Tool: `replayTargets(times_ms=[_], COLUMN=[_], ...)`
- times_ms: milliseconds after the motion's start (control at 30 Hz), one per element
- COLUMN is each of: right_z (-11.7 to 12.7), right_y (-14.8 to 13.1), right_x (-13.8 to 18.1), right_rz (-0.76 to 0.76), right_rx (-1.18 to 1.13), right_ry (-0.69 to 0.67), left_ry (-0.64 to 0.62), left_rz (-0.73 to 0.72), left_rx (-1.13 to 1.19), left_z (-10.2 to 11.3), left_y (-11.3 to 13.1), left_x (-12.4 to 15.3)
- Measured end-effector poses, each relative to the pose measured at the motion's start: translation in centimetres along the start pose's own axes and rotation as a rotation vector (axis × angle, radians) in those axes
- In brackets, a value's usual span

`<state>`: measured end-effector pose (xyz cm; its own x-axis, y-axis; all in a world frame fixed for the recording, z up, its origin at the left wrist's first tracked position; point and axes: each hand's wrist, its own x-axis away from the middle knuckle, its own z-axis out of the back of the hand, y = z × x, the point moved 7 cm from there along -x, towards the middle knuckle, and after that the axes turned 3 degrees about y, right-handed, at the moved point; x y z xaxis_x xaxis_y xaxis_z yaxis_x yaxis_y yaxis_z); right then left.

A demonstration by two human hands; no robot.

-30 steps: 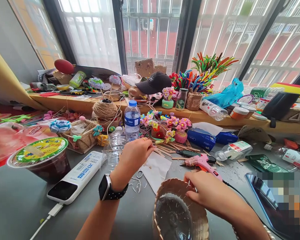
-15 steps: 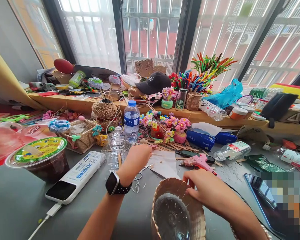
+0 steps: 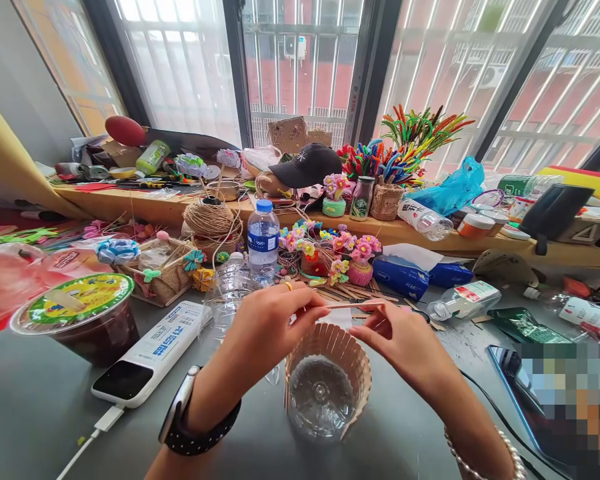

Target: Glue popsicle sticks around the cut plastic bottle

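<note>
a person's two bare hands held a thin wooden strip (image 3: 355, 306) level above a counter (image 3: 250, 433) crowded with craft supplies. the left hand (image 3: 273, 320), a ring on one finger and a watch (image 3: 180, 403) at the wrist, pinched one end between thumb and fingers; the right hand (image 3: 403, 333), a beaded bracelet (image 3: 511, 453) at its wrist, was curled with its fingertips at the other end. just below the strip, between the forearms, stood a clear plastic container (image 3: 320, 390), its mouth open and wooden slats (image 3: 353, 357) lining much of its wall; the near side showed bare plastic. white paper (image 3: 344, 316) lay behind it, partly hidden.

to the left sat a lidded cup of dark drink (image 3: 80, 317) and a white device (image 3: 153, 353) with a cable plugged in. beyond the hands, a blue-capped bottle (image 3: 264, 241) stood upright beside a ball of twine (image 3: 209, 223), near small pink flowers (image 3: 364, 248). on the wooden ledge behind, a dark cap (image 3: 313, 165) rested near colorful fuzzy stems (image 3: 385, 162).
</note>
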<state>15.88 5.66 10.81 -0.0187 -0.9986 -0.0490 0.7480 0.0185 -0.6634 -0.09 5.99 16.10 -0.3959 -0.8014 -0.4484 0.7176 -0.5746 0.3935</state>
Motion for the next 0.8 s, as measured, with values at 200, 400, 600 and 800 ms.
replayTargets(times_ms=[200, 400, 600, 800], right_z=[1.6, 2.4, 2.9, 2.8], right_y=[-0.9, -0.7, -0.2, -0.7], right_x=[0.8, 0.9, 0.9, 0.8], right_rz=[0.037, 0.078, 0.068, 0.108], right_rx=[-0.493, -0.491, -0.363, -0.31], right_ry=[0.055, 0.161, 0.23, 0.242], left_ry=[-0.141, -0.236, -0.39, -0.361], left_rz=[0.015, 0.04, 0.076, 0.103], left_rx=[0.116, -0.015, -0.198, -0.27], left_z=[-1.0, -3.1, -5.4, -5.8], left_y=[0.2, -1.3, -2.5, -2.6], left_x=[-0.2, -0.5, -0.4, -0.4])
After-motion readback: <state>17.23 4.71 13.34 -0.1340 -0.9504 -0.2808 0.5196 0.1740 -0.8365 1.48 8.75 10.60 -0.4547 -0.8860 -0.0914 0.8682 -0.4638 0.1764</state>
